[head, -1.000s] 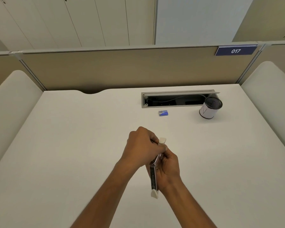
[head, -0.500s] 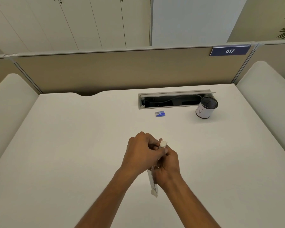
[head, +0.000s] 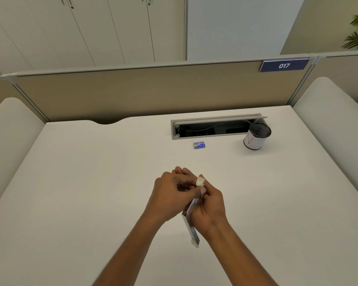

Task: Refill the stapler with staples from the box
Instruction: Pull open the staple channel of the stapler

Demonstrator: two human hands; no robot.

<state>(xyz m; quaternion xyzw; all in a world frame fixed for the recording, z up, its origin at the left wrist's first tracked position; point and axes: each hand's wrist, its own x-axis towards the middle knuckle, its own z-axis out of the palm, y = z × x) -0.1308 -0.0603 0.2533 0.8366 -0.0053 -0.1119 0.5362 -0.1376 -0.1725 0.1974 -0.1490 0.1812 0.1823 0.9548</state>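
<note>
Seen from the head camera, both hands meet over the middle of the white desk (head: 91, 182), holding the stapler (head: 191, 228) in the air above it. The right grip (head: 211, 207) is curled round the stapler's middle from the right side. The left grip (head: 172, 195) has its thumb and bent fingers pinching the upper part, just below a white tip (head: 199, 181) that sticks up between the two hands. A long metal arm of the stapler slants down toward the person and ends in a second white cap; whether staples lie in it is too blurred to tell. The small blue box (head: 199, 145) lies flat on the desk well beyond the hands, just in front of an open cable tray (head: 215, 118) set into the desk. A white cup (head: 255, 141) with a dark rim stands at the tray's right end. Behind the desk runs a beige partition (head: 153, 89) bearing a blue sign (head: 284, 65) that reads 017.
</note>
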